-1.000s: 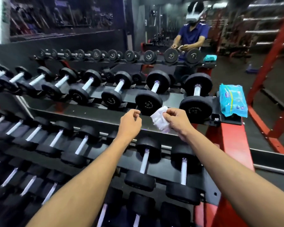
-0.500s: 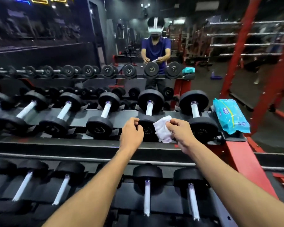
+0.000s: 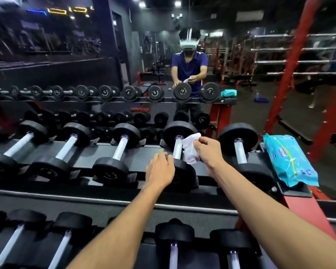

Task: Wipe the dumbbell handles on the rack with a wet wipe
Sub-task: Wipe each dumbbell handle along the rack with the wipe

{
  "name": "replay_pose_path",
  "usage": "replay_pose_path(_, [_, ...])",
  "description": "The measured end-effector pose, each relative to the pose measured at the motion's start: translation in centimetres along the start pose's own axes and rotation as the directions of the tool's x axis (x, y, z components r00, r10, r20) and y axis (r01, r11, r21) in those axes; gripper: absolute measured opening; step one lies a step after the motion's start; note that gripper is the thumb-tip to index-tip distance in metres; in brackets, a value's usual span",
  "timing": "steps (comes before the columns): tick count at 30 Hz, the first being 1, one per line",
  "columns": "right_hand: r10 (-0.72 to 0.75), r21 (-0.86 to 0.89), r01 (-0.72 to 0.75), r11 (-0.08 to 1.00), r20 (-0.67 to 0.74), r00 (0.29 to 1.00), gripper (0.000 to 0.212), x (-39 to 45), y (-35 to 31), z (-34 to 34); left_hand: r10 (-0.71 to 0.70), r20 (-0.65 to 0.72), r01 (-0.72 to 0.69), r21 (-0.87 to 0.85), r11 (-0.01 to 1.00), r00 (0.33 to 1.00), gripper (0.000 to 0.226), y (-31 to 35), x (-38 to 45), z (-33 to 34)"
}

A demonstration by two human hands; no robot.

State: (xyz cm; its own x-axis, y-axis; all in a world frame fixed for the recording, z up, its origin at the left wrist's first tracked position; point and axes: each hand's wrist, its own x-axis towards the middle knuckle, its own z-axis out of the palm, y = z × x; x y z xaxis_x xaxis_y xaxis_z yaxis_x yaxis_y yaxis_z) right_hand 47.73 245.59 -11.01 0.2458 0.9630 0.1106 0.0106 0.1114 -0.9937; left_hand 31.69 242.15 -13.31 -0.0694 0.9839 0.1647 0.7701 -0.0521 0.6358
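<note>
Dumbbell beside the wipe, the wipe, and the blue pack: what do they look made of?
Dumbbell handle: looks like bright polished metal, reflective. Dumbbell heads: matte black, probably rubber coated. Wet wipe: soft white crumpled cloth-like sheet. Wipe pack: glossy, wrinkled plastic film.

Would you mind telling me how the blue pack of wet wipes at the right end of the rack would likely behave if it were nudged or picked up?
The wipes pack looks soft: its film wrapper is wrinkled, so it would probably sag when lifted. The glossy film may be a bit slippery. Its near end seems to overhang the rack's end plate, so a nudge might slide it off.
</note>
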Motion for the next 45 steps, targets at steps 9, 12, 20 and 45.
replay_pose_path(9, [-0.278,-0.409,0.244,0.88,-0.024,0.96,0.018,4.6,1.2,2.4,0.086,-0.158,-0.1,-0.081,0.992,0.984,0.057,-1.0,-0.1,1.8])
replay_pose_path(12, [-0.326,-0.53,0.433,0.729,0.287,0.901,0.02,5.4,3.0,3.1,0.096,-0.15,-0.112,-0.108,0.988,0.984,0.049,-1.3,0.0,1.9])
replay_pose_path(20, [-0.217,-0.542,0.744,0.39,0.732,0.646,0.03,7.2,4.0,2.1,0.107,-0.147,-0.126,-0.126,0.984,0.983,0.045,-1.9,0.3,1.9])
replay_pose_path(45, [0.061,-0.508,0.659,0.554,0.815,0.577,0.034,6.6,1.3,2.3,0.093,-0.182,-0.11,-0.081,0.991,0.979,0.049,-1.5,-0.1,2.1])
